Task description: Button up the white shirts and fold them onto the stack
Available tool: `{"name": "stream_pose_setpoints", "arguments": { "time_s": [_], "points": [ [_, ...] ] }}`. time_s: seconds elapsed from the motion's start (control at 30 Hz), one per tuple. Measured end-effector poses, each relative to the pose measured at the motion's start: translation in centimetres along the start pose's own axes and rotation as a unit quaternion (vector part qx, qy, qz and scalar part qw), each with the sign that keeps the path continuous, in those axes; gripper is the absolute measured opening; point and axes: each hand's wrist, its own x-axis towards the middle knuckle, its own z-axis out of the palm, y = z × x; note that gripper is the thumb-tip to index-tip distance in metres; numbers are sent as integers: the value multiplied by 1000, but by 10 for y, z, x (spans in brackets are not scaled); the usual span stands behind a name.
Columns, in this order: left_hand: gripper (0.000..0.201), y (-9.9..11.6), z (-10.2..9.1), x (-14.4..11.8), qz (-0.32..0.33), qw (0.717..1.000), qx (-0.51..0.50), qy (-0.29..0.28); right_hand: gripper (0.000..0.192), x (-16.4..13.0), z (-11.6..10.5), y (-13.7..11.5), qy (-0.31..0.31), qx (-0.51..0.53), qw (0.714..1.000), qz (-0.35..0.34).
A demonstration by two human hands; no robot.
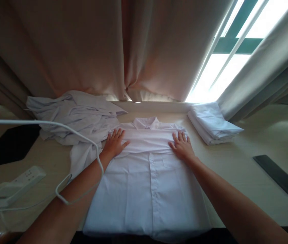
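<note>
A white button-up shirt [138, 189] lies front side up on the table, its collar toward the window and its lower end at the near edge. Across its chest, just below the collar, runs a folded band of white cloth, perhaps a sleeve. My left hand [114, 143] rests flat on the band's left end, fingers spread. On the right end lies my right hand [181, 145], also flat with fingers apart. Neither hand grips anything. A white cable [82, 135] hangs in front of my left forearm.
A crumpled heap of white clothes [75, 113] lies at the back left, a folded white stack [211, 123] at the back right. A power strip [24, 183] and a black flat item [11, 145] are on the left, a dark slab [278, 174] on the right. Curtains [82, 47] hang behind.
</note>
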Motion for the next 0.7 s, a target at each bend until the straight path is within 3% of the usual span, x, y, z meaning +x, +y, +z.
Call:
{"name": "stream_pose_setpoints", "arguments": {
  "time_s": [0.37, 0.7],
  "points": [
    [84, -7, 17, 89, 3, 1000, 0, -15, 78, 82, 8, 18, 1, 20, 1000, -8],
    [86, -14, 27, 144, 0, 1000, -7, -27, 78, 142, 19, 31, -4, 24, 1000, -16]
  ]
}}
